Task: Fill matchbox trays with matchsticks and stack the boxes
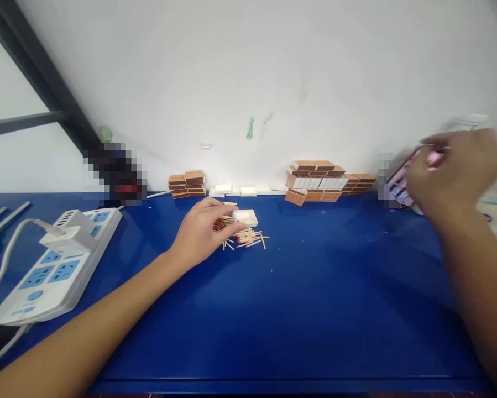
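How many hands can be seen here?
2: the left hand at a small white tray beside loose matches, and the right hand, blurred, by the phone. No others show.

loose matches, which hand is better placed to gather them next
Probably the left hand: it is right at the matches and white tray, while the right hand is far off by the phone.

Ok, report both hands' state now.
Left hand: closed, holding the white matchbox tray.
Right hand: blurred, in front of the smartphone; open or closed can't be told.
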The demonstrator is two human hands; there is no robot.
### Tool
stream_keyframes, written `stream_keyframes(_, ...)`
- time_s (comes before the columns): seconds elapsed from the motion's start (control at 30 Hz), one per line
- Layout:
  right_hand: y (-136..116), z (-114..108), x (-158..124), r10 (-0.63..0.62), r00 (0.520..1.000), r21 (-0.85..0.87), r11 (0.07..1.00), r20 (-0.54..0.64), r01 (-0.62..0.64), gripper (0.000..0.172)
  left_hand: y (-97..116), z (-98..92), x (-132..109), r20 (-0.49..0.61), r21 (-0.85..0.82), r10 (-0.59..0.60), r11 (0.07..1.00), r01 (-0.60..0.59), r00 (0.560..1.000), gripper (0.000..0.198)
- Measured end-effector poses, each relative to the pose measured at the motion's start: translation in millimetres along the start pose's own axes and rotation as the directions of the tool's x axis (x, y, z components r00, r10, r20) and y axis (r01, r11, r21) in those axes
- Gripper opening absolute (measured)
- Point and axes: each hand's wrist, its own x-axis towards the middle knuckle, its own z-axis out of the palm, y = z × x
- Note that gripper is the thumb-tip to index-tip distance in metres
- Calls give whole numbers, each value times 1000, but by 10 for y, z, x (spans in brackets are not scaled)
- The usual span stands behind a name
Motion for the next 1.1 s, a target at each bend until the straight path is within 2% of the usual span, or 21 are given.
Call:
stream_keyframes(0.03,-276,-101,-20,-46,997,102,994,61,39,30,-11,-6,5,-25,18,-10,1000,11,1000,35)
stream_keyframes(0.07,-552,-208,-68,-145,979,262,960,144,103,26,-21,-11,10,-47,37,-26,999,27,999,34)
stream_keyframes(0.1,-819,-317,-142,-272,932,438,887,241,146,22,-29,-15,14,-67,56,-45,997,49,997,34)
stream_keyframes(0.17,-1292,-511,-350,-503,791,663,728,347,173,18,-37,-19,19,-97,80,-73,994,81,993,32)
stream_keyframes(0.2,-1484,-586,-469,-582,716,721,674,385,159,20,-38,-18,21,-106,83,-75,993,83,992,32)
stream_keyframes(0.23,-1641,-642,-585,-616,670,747,651,415,135,22,-36,-17,21,-107,84,-69,993,78,992,31)
stream_keyframes(0.27,-1761,-678,-690,-617,648,746,657,448,110,24,-32,-15,21,-106,86,-61,994,70,993,31)
stream_keyframes(0.33,-1897,-700,-847,-620,613,732,674,489,98,29,-23,-10,19,-97,90,-46,994,55,994,32)
stream_keyframes(0.4,-1924,-679,-921,-640,567,734,673,519,88,30,-18,-4,16,-83,94,-32,995,39,996,32)
stream_keyframes(0.53,-1863,-611,-913,-665,489,767,642,565,-14,15,-28,5,9,-55,77,-8,997,12,998,35)
stream_keyframes(0.67,-1811,-563,-883,-703,426,789,612,570,-46,18,-42,16,6,-44,72,-4,997,7,999,34)
stream_keyframes(0.73,-1772,-540,-865,-729,419,811,585,541,-28,20,-45,21,7,-41,69,8,998,-5,999,33)
stream_keyframes(0.8,-1718,-516,-828,-734,440,822,569,518,-19,22,-46,25,5,-32,57,23,998,-21,999,34)
stream_keyframes(0.87,-1666,-504,-769,-709,508,826,564,489,-7,23,-41,32,-2,-14,40,29,999,-28,999,35)
stream_keyframes(0.97,-1643,-536,-683,-634,658,833,553,406,19,21,-10,50,-21,31,10,34,999,-35,999,36)
stream_keyframes(1.0,-1657,-564,-670,-618,692,841,540,373,29,19,11,57,-28,46,-3,40,999,-40,998,36)
stream_keyframes(1.03,-1680,-598,-669,-613,712,851,523,343,41,18,36,64,-35,57,-16,50,999,-50,997,36)
stream_keyframes(1.1,-1746,-673,-700,-633,713,866,495,300,75,15,94,76,-46,70,-41,73,997,-71,995,37)
